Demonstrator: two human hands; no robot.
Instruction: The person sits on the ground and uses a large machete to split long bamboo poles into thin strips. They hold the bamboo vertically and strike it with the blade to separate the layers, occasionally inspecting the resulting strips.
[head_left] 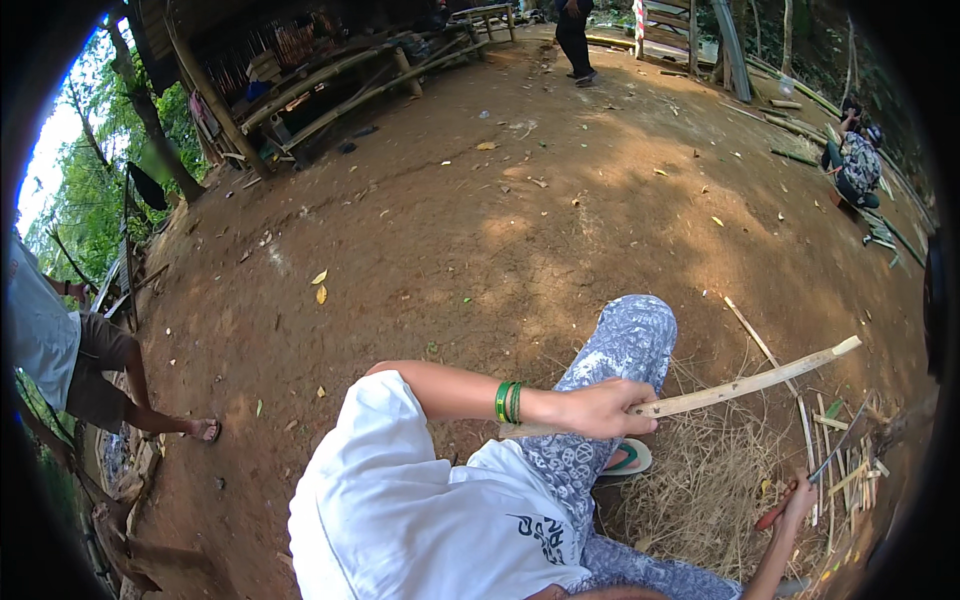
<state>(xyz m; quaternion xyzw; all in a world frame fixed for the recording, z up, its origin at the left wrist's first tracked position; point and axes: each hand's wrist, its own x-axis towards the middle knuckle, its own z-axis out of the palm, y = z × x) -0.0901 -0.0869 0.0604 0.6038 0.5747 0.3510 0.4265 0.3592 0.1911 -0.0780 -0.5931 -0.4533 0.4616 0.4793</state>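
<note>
My left hand (603,408), with green bands at the wrist, is closed around a long, pale split bamboo strip (750,384). The strip passes over my bent knee and points out to the right, slightly raised at its far end. Lower down on the right, my right hand (799,498) grips a knife (838,446). Its reddish-brown handle sticks out behind the fist, and the narrow blade slants up and away, apart from the strip in my left hand. Dry fibrous shavings (700,490) are heaped on the ground between my legs and the knife.
Cut bamboo pieces (850,485) lie beside my right hand. A thin stick (755,335) rests on the dirt ahead. One person (100,350) stands at left, another (573,40) at the back, and a third (857,165) crouches far right. A bamboo platform (350,95) stands back left.
</note>
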